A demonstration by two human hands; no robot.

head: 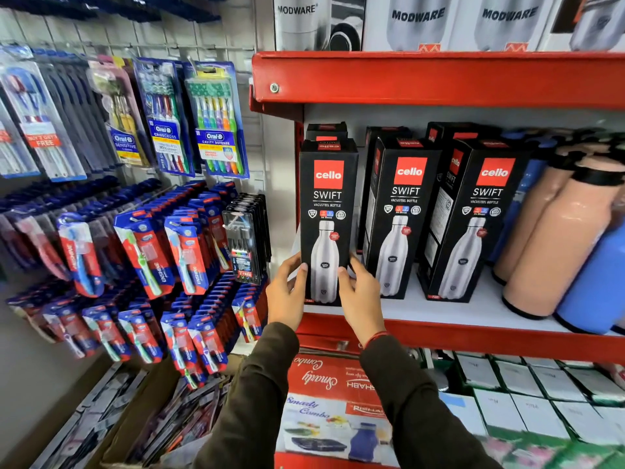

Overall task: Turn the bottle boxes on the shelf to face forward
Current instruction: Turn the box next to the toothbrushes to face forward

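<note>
Three bottle boxes front the shelf (473,319). Your left hand (285,294) and right hand (360,296) reach up, fingers clasping the lower sides of the leftmost box (327,211) at the shelf's left front corner.

bright, even store lighting from above; soft shadow under red shelf (439,79). glare on peach bottles (554,231) and toothbrush packs (216,120). centre boxes (328,211) sharp; left edge and lower right corner blurred. wide-angle bending at frame edges.
</note>
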